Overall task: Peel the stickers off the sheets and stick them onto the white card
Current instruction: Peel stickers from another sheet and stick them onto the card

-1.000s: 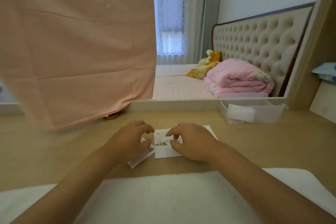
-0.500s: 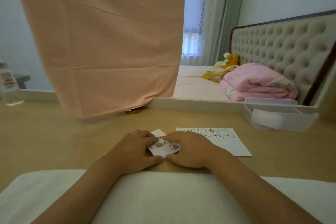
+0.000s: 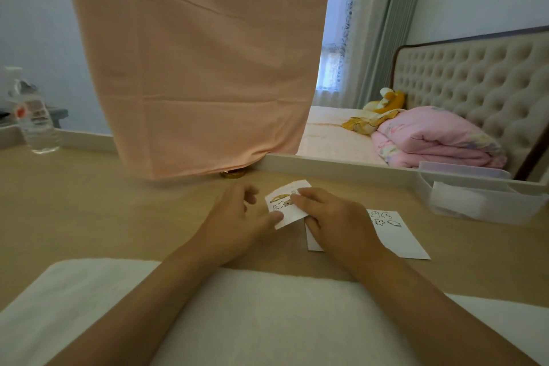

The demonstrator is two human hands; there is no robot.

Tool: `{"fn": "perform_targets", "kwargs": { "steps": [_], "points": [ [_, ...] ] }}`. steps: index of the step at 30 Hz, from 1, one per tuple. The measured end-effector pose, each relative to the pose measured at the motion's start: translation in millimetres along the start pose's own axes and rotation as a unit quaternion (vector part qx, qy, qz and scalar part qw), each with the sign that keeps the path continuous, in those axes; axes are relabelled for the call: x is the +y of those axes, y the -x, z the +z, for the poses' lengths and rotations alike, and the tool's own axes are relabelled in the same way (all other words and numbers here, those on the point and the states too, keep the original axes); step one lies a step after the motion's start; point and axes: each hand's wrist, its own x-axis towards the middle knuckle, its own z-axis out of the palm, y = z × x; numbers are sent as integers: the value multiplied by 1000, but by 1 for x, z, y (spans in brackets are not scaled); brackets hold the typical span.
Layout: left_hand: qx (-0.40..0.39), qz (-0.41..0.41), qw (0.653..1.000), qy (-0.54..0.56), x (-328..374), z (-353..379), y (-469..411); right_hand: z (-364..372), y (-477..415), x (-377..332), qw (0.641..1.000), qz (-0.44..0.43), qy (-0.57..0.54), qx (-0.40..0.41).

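Observation:
A small sticker sheet [image 3: 283, 204] with cartoon figures is tilted up off the wooden desk between my hands. My right hand [image 3: 335, 217] grips its right side, fingertips lying on its printed face. My left hand [image 3: 237, 217] touches the sheet's lower left corner with its thumb only; its other fingers are spread and off the paper, blurred. The white card [image 3: 398, 236] lies flat on the desk to the right, partly under my right hand, with several stickers along its far edge.
A white towel [image 3: 267, 312] covers the desk's near edge under my forearms. A clear plastic box [image 3: 481, 205] stands at the right, a water bottle [image 3: 35, 125] at the far left. A pink cloth [image 3: 202, 68] hangs over the mirror, with a gold cap [image 3: 233, 174] below it.
The sticker sheet has gone from flat under both hands near the towel to raised and farther out. My left fingers have come off it, leaving the thumb. The view has swung left.

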Motion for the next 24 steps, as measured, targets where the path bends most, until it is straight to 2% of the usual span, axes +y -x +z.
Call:
{"fn": "perform_targets", "kwargs": {
  "steps": [4,8,13,18,24],
  "points": [
    [-21,-91,989,118,14,2,3,-3,-1,2,998,-10,21,60],
    [-59,-150,968,195,21,4,3,-5,-1,0,998,-2,17,67],
    [-9,-143,957,251,17,5,4,-6,3,-10,998,40,-9,-40],
    [8,-108,965,240,17,8,4,-7,-6,-20,994,69,-80,-19],
    [-17,-37,973,227,18,14,7,-7,-13,-25,986,110,-128,9]
  ]
}}
